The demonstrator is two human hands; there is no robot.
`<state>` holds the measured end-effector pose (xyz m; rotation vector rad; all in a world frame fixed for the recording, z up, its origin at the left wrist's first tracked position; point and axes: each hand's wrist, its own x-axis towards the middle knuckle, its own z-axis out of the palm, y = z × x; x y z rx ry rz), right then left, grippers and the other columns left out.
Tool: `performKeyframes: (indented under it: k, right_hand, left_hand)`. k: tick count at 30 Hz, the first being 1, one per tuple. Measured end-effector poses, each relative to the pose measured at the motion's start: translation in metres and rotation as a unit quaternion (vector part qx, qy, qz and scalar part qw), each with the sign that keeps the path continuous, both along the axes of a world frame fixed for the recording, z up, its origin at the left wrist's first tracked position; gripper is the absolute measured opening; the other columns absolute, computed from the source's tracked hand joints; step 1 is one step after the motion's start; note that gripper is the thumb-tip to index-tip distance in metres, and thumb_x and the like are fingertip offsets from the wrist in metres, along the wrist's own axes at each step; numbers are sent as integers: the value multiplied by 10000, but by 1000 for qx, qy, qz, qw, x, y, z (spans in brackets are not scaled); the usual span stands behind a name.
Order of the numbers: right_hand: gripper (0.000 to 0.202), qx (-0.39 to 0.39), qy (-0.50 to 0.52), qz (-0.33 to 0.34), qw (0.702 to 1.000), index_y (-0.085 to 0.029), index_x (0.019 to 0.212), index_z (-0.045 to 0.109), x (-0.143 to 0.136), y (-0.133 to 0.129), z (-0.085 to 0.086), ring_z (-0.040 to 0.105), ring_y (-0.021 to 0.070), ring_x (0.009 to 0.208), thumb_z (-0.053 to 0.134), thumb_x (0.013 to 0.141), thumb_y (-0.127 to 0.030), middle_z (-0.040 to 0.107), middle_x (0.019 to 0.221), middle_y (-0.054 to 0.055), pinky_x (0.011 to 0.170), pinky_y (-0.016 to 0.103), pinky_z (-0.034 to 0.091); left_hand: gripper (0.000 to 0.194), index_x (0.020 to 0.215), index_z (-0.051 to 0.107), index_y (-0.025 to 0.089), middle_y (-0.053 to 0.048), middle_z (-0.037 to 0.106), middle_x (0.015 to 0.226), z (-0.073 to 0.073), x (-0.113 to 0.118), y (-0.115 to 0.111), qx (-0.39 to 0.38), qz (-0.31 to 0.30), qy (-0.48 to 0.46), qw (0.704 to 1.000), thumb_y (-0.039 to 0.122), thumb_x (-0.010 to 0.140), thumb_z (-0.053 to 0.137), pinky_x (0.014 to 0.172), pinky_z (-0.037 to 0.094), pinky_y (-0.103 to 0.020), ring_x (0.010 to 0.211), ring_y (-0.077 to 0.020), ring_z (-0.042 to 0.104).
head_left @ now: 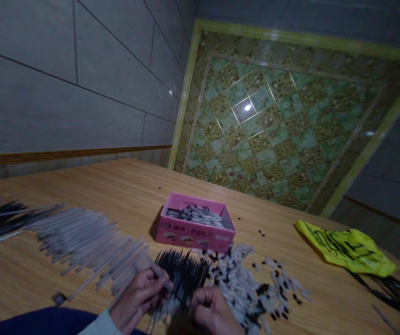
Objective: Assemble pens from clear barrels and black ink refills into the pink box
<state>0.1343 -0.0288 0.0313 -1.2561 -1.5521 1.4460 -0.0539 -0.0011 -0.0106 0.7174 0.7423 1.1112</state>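
My left hand [139, 295] is closed around a translucent pen barrel [158, 271], which tilts up to the left from the fingertips. Beside it my right hand [214, 309] is closed in a pinch; what lies in its fingers is dark and blurred, and I cannot make it out. Just beyond both hands lies a bundle of thin black-tipped pen refills [184, 272]. Many more clear pen barrels [81, 239] are spread in rows to the left. Small whitish and black pen parts, like caps or plugs [242, 288], are heaped right of my right hand.
A pink cardboard box [195, 235] holding whitish and black pens [200, 215] stands behind the refills. On the right lies a yellow bag [346, 246] with black straps. Dark sticks [1, 221] lie far left on the wooden table [116, 181]. Tiled walls border it.
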Motion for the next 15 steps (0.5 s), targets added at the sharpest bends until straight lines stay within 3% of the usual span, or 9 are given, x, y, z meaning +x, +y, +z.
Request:
performKeyframes:
  k: [2,5,8,10,12,15]
  right_hand:
    - [161,-6,-15,17,1000,-169,431,474,-1,1,-2,249,56,389,538,565,-232,343,392,-74,395,199,175]
    - [281,35,0,-19,999,-164,494,478,-2,3,-3,278,66,440,586,640,-378,345,455,-68,425,199,208]
    - [366,127,-24,-76,989,-150,622,540,4,7,-2,385,101,518,494,752,-490,418,536,-38,497,210,298]
    - [303,188,-128,-121,966,-147,708,597,13,9,-2,492,144,615,495,773,-425,539,624,8,572,231,348]
    - [161,229,-283,-141,921,-166,739,639,24,9,-3,551,180,702,546,727,-297,624,723,40,614,246,352]
    - [132,215,-449,-89,863,-215,701,677,35,9,-9,591,189,686,574,627,-182,672,724,29,568,244,324]
  left_hand:
    - [227,686,585,148,-24,671,592,1,4,-3,15,-38,12,999,292,627,751,425,391,-178,498,-111,607]
    - [237,648,585,146,-1,633,523,2,7,-6,30,-75,-12,997,288,601,770,412,389,-179,459,-105,587]
    - [171,691,606,148,8,644,569,2,5,-3,-5,-33,-76,997,227,637,748,455,441,-184,501,-100,601]
    - [157,723,620,139,-4,669,613,2,1,0,-49,22,-107,993,154,631,746,473,474,-185,524,-105,620]
    - [152,729,629,118,-32,694,647,4,-2,3,-82,56,-126,987,79,625,733,492,504,-187,544,-114,639]
    - [124,709,631,102,-60,709,667,7,-4,4,-103,72,-140,982,17,643,694,489,524,-187,545,-119,647]
